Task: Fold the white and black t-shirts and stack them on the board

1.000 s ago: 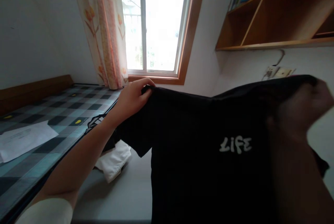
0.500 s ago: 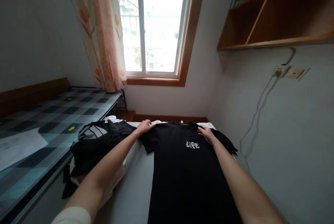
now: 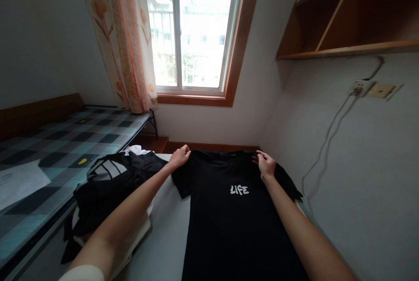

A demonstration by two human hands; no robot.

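A black T-shirt (image 3: pixel 229 224) with white "Life" lettering on its chest lies spread over a white table (image 3: pixel 163 224), its collar toward the window. My left hand (image 3: pixel 180 157) is closed on the shirt's left shoulder, near the sleeve. At the other shoulder, my right hand (image 3: pixel 266 165) pinches the cloth between thumb and fingers, beside the collar. The right sleeve hangs past my wrist toward the wall. The shirt's lower end runs out of the bottom of the view.
Dark clothes (image 3: pixel 108 189) lie heaped at the table's left side. Beyond them stands a bed with a checked mattress (image 3: pixel 108 130) and a paper sheet (image 3: pixel 22 183). A cable (image 3: pixel 322 143) hangs down the right wall, below a wooden shelf (image 3: pixel 347 49).
My right hand has gone from lying on the shoulder with fingers spread to pinching it. The shirt's collar edge has risen slightly. My left hand keeps its hold.
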